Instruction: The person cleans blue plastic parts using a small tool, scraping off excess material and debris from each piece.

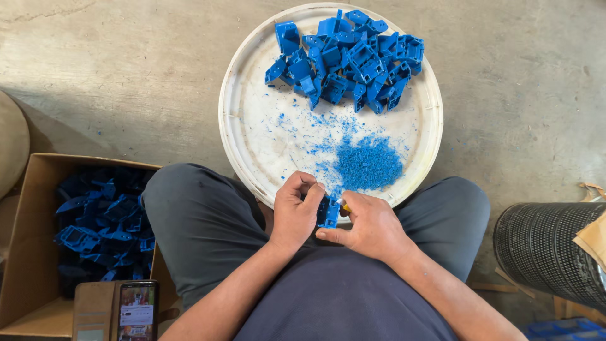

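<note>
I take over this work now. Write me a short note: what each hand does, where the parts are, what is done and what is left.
Left hand: holds a blue part over the lap.
Right hand: holds a small tool against that part; the tool is mostly hidden.
Tray: pile of blue parts at the far side, blue shavings nearer.
Box at the left: more blue parts.
Done: apparently the box parts. Left: apparently the tray pile.

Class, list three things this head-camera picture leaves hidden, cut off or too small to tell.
1. The small tool in the right hand: fingers cover all but its tip.
2. The blue part: the left hand hides its shape.
3. The black ribbed cylinder: cut off by the right edge.
</note>
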